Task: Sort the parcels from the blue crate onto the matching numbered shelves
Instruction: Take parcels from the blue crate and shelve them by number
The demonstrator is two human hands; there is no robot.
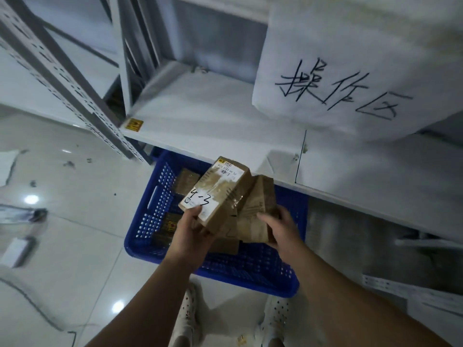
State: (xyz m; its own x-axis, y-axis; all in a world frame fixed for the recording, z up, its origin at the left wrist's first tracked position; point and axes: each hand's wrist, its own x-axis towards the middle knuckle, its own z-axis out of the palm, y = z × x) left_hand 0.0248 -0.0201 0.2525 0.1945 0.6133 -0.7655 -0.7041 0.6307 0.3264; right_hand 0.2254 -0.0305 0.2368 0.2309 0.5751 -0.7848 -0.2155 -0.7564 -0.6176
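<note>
- Left hand (194, 230) grips box "4-3" (215, 194) by its near end, thumb on the white label and fingers curled under. The box is tilted and held above the crate.
- Right hand (280, 229) is curled round the near end of a second box (258, 214), just right of the first. Can't tell if the two touch, and its number isn't visible.
- Crate (142, 229) sits on the floor with its far side tucked under the shelf's front edge.
- More boxes are in the crate: one in its far left corner (186, 180), one under the held pair (225, 242). Labels are unreadable.
- Shelf (213, 113) has a white board whose front lip overhangs the crate's far edge.
- Sign (338, 78) is handwritten paper hanging over the shelf's right part, hiding what's behind it.
- Sticker (134, 124), yellow, is at the shelf's front left corner.
- Upright (62, 78) is perforated and stands left of the shelf.
- Floor (87, 246) is glossy tile with scraps and a dark object (27, 214) well left of the crate.
- Shoes (186, 319) are just short of the crate's near edge.
</note>
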